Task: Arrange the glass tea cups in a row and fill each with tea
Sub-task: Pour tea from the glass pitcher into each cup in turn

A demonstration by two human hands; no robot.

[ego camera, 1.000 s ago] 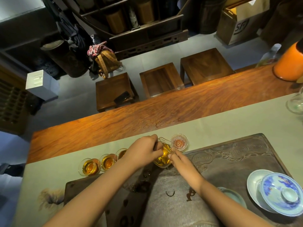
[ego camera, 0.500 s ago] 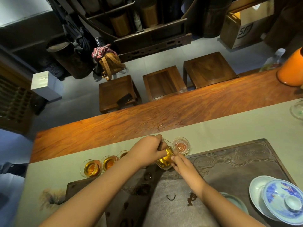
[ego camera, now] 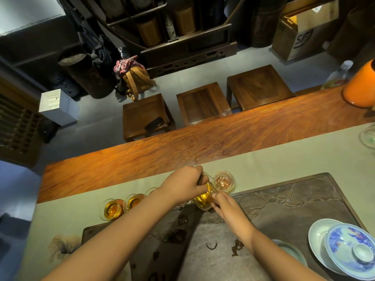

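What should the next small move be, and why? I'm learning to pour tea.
Probably keep tipping the glass pitcher, gripped by the left hand and steadied by the right hand, over the rightmost cup: it holds only a little tea, while the cups at left look full.

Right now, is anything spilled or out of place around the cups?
Yes. Droplets glisten on the bare wooden tabletop beyond the grey runner, behind the cup being filled. Dark wet patches also sit on the carved tea tray under the forearms. The filled cups stand upright in their row.
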